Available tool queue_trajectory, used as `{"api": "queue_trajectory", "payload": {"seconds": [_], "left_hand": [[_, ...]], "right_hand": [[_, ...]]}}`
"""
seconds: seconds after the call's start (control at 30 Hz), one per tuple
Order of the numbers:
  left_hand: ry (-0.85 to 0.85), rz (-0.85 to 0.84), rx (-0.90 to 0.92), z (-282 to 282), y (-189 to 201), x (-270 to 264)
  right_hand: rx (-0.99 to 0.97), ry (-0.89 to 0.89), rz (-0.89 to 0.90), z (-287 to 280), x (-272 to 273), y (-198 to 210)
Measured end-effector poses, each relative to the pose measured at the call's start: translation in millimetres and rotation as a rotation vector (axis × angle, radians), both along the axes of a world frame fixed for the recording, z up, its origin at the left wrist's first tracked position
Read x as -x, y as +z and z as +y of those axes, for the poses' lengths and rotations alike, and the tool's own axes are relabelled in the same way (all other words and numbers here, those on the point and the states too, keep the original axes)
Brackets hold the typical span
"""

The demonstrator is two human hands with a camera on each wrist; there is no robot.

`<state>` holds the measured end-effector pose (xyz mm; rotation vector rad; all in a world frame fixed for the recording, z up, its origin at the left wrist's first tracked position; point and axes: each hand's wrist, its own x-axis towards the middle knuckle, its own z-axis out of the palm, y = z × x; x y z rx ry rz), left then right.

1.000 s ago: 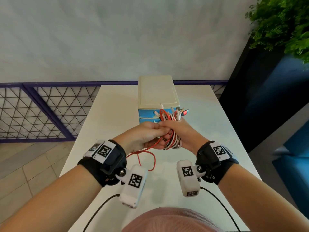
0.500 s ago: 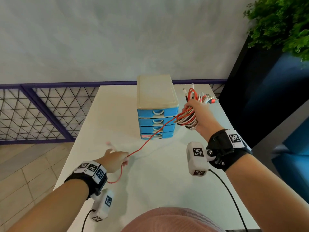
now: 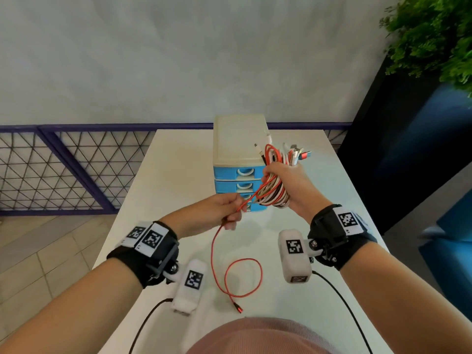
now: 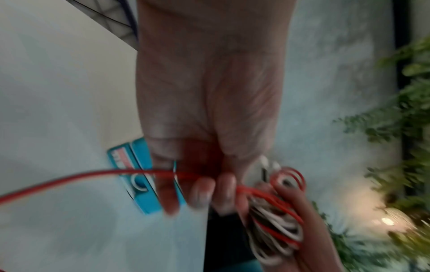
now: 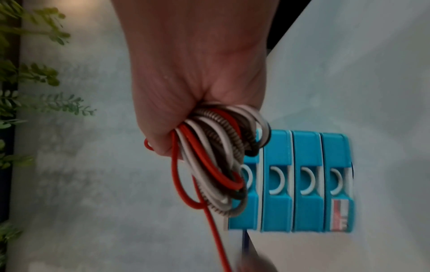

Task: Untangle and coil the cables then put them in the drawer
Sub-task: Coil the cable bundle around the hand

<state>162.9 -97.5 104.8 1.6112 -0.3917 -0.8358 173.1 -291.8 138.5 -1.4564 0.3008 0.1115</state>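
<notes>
My right hand (image 3: 283, 182) grips a coiled bundle of red, white and braided cables (image 3: 273, 195) in front of the blue drawer unit (image 3: 240, 172), with the plug ends (image 3: 293, 154) sticking up above the fist. One red cable (image 3: 217, 251) runs out of the bundle to my left hand (image 3: 227, 210), which pinches it just left of the coil. The rest of it hangs down and loops on the white table (image 3: 178, 162), ending in a red plug (image 3: 237, 308). The right wrist view shows the bundle (image 5: 218, 158) in the fist before the shut drawers (image 5: 307, 182). In the left wrist view fingers (image 4: 202, 191) pinch the red cable (image 4: 69, 178).
The drawer unit has a cream top (image 3: 240, 136) and several shut blue drawers. A purple mesh railing (image 3: 63, 169) runs behind the table on the left. A dark planter with a green plant (image 3: 434, 39) stands at the right, beside a blue seat (image 3: 454, 251).
My left hand came back from the table's left side to just beside the bundle. My right hand lowered the bundle toward the drawers. The red cable's slack now loops on the table.
</notes>
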Motion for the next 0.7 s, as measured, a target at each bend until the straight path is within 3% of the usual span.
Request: {"api": "queue_trajectory", "payload": {"seconds": [0.07, 0.2, 0.27, 0.33, 0.4, 0.47, 0.57, 0.7], "left_hand": [[-0.120, 0.171, 0.013, 16, -7, 1], [-0.344, 0.309, 0.082, 30, -3, 6], [-0.419, 0.318, -0.014, 24, 3, 9], [-0.448, 0.197, -0.241, 15, 7, 8], [-0.367, -0.037, -0.439, 9, 8, 4], [-0.172, -0.255, -0.511, 6, 7, -3], [0.122, -0.427, -0.452, 1, 10, -11], [0.296, -0.662, -0.430, -10, 17, -10]], "right_hand": [[-0.028, -0.029, -0.002, -14, -2, 3], [-0.020, -0.037, -0.014, -25, -3, 3], [-0.090, 0.000, -0.019, -22, 0, 2], [-0.176, 0.097, 0.010, -18, 3, 0], [-0.198, 0.217, 0.050, -14, 5, 2], [-0.132, 0.307, 0.074, -12, 8, 3], [0.008, 0.389, 0.060, -8, 12, 2], [0.018, 0.432, 0.071, -3, 12, -5]]}}
